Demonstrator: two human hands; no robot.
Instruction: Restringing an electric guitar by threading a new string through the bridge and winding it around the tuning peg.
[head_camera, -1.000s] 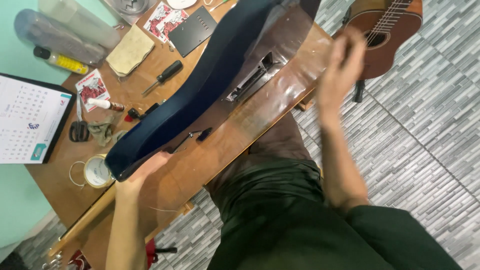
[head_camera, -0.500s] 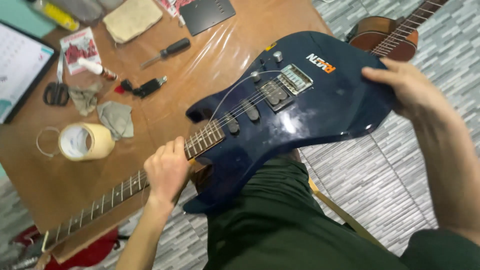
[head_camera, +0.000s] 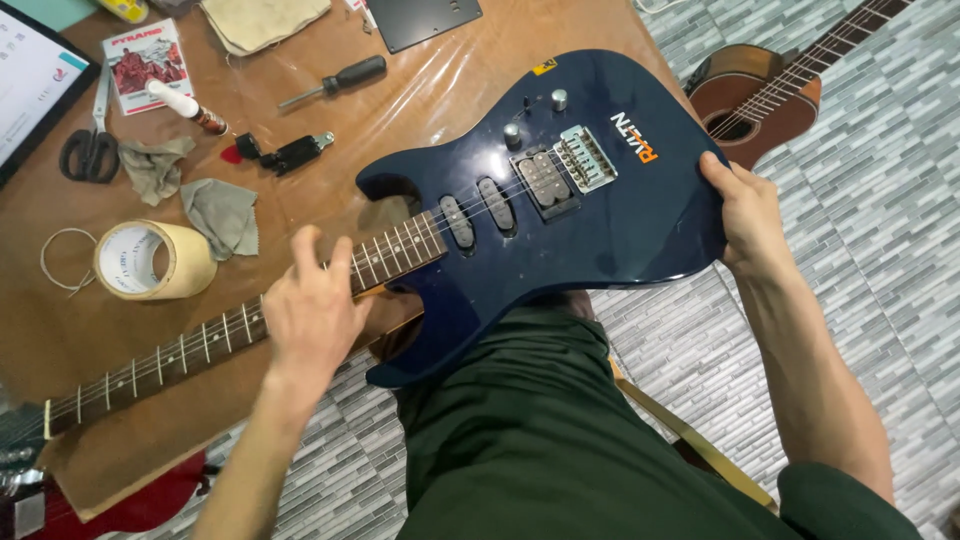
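Note:
A dark blue electric guitar (head_camera: 590, 210) lies face up, its body over my lap and the table's near edge, its neck (head_camera: 180, 350) running left across the brown table (head_camera: 330, 130). My left hand (head_camera: 315, 310) wraps around the neck close to where it joins the body. My right hand (head_camera: 745, 215) grips the rear edge of the guitar body, thumb on top.
On the table lie a roll of tape (head_camera: 150, 260), two grey cloths (head_camera: 220, 215), scissors (head_camera: 90, 140), a screwdriver (head_camera: 335, 80), a small black tool (head_camera: 285, 155), a black plate (head_camera: 425, 20) and a tablet (head_camera: 30, 70). A brown acoustic guitar (head_camera: 760, 95) rests on the tiled floor.
The guitar was flipped from its back to face up and brought lower onto the table and my lap. My left hand slid along the neck toward the body.

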